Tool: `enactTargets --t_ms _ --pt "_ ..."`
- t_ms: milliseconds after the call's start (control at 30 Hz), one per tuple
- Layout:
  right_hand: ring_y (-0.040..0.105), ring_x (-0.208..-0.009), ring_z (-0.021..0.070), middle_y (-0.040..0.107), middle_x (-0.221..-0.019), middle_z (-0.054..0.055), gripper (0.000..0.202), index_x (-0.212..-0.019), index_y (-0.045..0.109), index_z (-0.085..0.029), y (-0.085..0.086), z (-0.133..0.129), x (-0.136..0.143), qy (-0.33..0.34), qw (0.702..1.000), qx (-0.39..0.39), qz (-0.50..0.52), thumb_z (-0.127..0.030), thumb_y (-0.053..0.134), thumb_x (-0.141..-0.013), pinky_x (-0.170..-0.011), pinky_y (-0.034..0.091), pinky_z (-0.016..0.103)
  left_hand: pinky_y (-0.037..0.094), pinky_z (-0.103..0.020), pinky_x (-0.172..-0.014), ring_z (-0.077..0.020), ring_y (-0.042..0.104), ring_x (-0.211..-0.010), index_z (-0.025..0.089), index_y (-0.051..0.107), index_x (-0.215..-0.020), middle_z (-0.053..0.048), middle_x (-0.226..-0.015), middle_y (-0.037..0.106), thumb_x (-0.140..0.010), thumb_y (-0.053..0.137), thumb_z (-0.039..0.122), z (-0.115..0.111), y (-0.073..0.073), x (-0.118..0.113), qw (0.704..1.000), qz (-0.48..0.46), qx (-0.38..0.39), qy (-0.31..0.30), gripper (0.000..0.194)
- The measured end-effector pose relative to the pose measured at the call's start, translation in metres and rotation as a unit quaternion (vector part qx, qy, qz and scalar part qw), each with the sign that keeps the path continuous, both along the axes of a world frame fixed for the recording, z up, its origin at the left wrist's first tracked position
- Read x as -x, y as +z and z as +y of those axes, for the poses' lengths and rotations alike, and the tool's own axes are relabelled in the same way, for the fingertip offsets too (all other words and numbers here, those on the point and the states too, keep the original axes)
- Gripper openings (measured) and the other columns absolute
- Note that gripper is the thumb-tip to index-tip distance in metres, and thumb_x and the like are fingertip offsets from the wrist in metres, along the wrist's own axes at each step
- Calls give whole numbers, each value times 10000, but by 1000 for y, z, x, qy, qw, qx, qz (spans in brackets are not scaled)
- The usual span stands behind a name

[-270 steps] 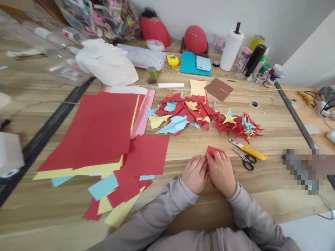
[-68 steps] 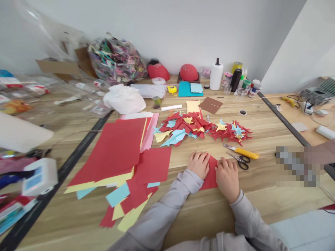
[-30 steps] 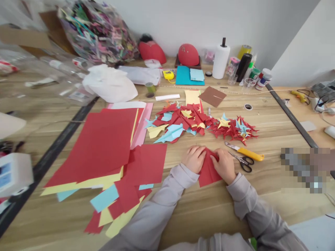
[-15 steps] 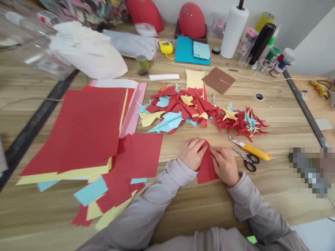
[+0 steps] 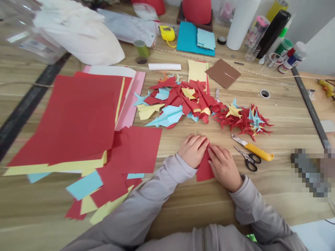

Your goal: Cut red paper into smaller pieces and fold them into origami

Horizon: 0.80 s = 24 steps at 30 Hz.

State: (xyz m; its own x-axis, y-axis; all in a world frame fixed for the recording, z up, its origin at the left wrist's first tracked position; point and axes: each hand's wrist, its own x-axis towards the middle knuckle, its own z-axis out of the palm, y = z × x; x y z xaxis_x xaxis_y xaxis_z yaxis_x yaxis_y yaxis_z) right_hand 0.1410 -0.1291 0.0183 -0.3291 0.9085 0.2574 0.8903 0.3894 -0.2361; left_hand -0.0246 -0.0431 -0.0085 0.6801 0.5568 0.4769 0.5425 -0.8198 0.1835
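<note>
A piece of red paper (image 5: 203,171) with a fold along it lies on the table under both hands. My left hand (image 5: 192,150) grips its upper left side, the fingers closed at the top. At the upper right edge, the fingers of my right hand (image 5: 225,168) press together on the paper; the fingertips of the two hands nearly meet and hide its top. Just right of my right hand lie black-handled scissors (image 5: 251,162) and a yellow utility knife (image 5: 259,151) with its blade out.
Folded red, blue and yellow paper pieces (image 5: 180,101) heap beyond my hands, with smaller pointed ones (image 5: 244,120) to the right. Large red sheets (image 5: 75,118) and cut squares (image 5: 145,150) are at left. Bottles (image 5: 291,62) and a tape measure (image 5: 167,33) stand at the back.
My right hand has turned flatter over the red paper and covers more of its right side. The left hand stays at the top of the paper. The camera view has tilted down slightly.
</note>
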Motion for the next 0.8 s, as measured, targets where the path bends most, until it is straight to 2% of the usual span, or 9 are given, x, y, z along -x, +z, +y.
enactTargets --t_ms 233,467,800 --pt "468 -1299 272 550 -1401 141 409 -1345 540 -88 0 -5 -8 33 999 9 -16 -206 426 -971 -1053 431 453 484 -441 -944 -248 605 -1014 119 705 -1031 -120 -1113 698 -926 485 171 0 3 -3 1000 -1 -24 20 249" --pt "418 -1355 277 503 -1449 130 431 -1373 515 -87 -1 -8 -9 37 998 33 -36 -224 423 -975 -1093 391 472 481 -428 -917 -239 605 -1022 110 696 -1057 -85 -1128 713 -932 484 153 0 7 -3 999 5 -32 8 250" --pt "409 -1368 277 477 -1471 122 441 -1386 503 -90 0 -10 -11 37 996 43 -62 -235 408 -980 -1097 379 468 473 -436 -949 -245 609 -1071 113 687 -1097 -117 -1174 691 -939 482 196 -1 7 -2 1000 16 7 25 272"
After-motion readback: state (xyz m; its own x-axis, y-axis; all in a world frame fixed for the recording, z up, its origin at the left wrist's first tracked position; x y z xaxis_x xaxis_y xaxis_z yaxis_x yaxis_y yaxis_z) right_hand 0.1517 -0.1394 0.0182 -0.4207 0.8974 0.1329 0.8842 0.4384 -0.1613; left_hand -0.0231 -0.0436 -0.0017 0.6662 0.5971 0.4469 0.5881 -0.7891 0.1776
